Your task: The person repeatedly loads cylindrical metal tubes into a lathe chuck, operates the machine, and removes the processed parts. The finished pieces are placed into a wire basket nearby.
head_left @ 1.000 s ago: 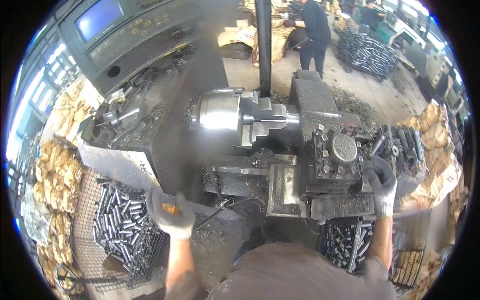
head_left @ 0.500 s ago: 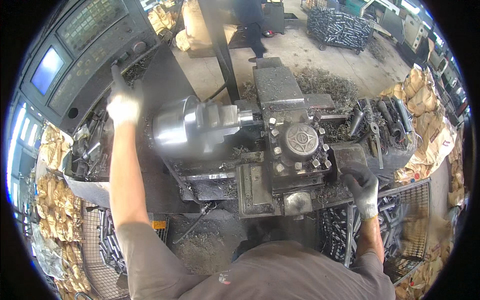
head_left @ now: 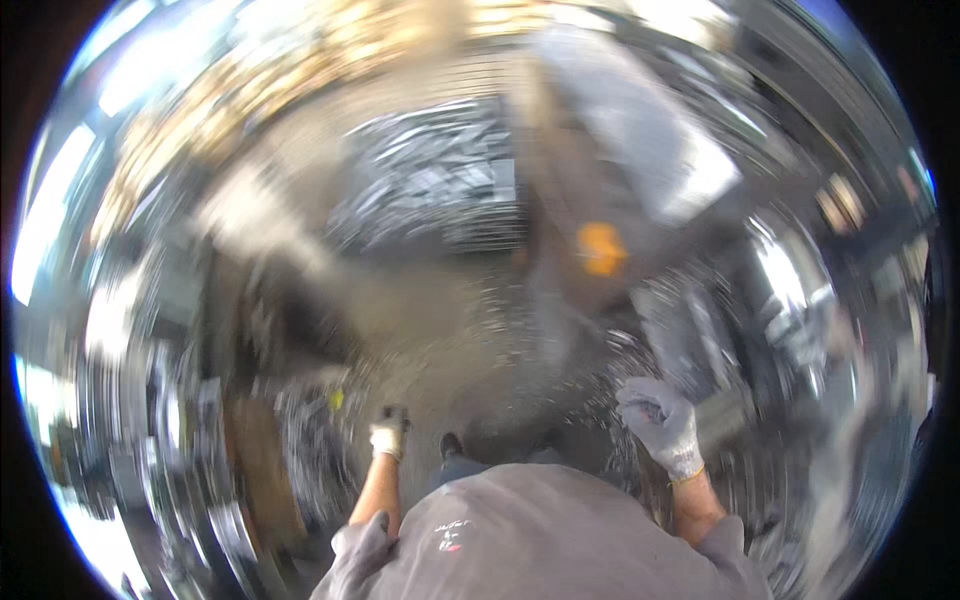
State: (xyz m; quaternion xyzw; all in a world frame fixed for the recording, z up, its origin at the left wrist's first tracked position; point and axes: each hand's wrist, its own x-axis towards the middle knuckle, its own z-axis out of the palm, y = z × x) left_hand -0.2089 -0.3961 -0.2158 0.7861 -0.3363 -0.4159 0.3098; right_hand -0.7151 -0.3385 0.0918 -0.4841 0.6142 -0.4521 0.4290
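Observation:
My left hand (head_left: 390,430), in a white glove with dark fingers, hangs low in front of my body at the left. Blur hides how its fingers lie, and I make out no object in it. My right hand (head_left: 660,424), in a grey-white glove, is held over the right side of the floor, near the blurred machine. Its fingers are loosely bent and apart, with nothing visible in them. A shiny rounded metal part (head_left: 785,272), probably the lathe chuck, stands beyond it to the right.
Ahead lies a smeared basket of metal parts (head_left: 430,185). Right of it are a pale slanted panel (head_left: 640,130) and an orange object (head_left: 601,249). Metal chips are scattered across the floor (head_left: 440,310). Brown paper bundles (head_left: 300,75) line the back.
My view has swung left, away from the lathe's front. My left hand has come down from the control panel, and my right hand has left the lathe's tool post area.

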